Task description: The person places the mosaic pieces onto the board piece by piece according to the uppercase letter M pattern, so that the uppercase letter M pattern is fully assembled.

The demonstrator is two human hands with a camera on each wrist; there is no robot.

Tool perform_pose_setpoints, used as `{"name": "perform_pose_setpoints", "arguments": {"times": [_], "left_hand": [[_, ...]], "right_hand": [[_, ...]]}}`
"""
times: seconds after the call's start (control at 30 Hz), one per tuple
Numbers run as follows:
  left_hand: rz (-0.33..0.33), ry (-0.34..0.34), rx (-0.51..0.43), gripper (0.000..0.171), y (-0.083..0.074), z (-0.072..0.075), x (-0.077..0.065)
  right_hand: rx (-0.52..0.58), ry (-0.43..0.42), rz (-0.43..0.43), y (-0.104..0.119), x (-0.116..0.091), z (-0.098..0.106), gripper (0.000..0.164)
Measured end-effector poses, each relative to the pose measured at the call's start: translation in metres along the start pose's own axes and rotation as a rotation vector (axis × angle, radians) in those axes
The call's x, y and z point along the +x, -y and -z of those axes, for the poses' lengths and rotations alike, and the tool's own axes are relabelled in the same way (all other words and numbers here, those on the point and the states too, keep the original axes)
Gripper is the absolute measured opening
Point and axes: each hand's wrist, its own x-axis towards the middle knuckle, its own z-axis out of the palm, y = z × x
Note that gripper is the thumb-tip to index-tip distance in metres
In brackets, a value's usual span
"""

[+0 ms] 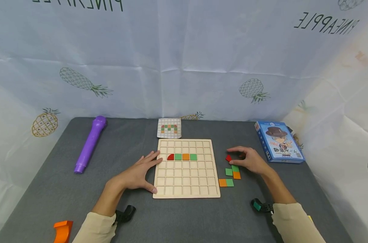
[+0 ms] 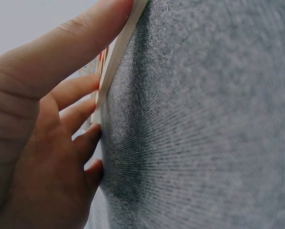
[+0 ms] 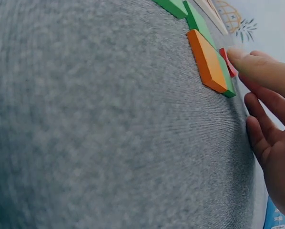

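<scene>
A wooden grid board (image 1: 185, 172) lies in the middle of the table, with a row of a red rounded tile (image 1: 170, 157), a green tile (image 1: 178, 157), an orange tile (image 1: 186, 157) and another green one. My left hand (image 1: 141, 172), fingers spread, rests against the board's left edge; its thumb lies near the lower left corner. Right of the board, my right hand (image 1: 249, 159) reaches around a loose red tile (image 1: 228, 158). Its thumb is at that tile, while the index finger appears apart from it. Loose green and orange tiles (image 3: 209, 62) lie beside the thumb.
Behind the board a pattern card (image 1: 169, 128) touches its far edge. A purple tube (image 1: 90, 145) lies at left, a blue box (image 1: 279, 141) at back right. An orange curved piece (image 1: 63, 230) sits front left. A pineapple-print curtain (image 1: 184, 67) encloses the table.
</scene>
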Motion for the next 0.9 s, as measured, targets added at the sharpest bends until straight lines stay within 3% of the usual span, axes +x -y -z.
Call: {"name": "perform_pose_setpoints", "arguments": {"times": [0.47, 0.9], "left_hand": [[0.006, 0.000, 0.008, 0.114, 0.0003, -0.0009, -0.0003], [0.005, -0.001, 0.000, 0.113, -0.0001, -0.0002, -0.0004]], "right_hand": [[-0.049, -0.028, 0.022, 0.0039, 0.0009, -0.0048, 0.040], [-0.027, -0.013, 0.014, 0.0036, 0.0035, -0.0046, 0.031]]}}
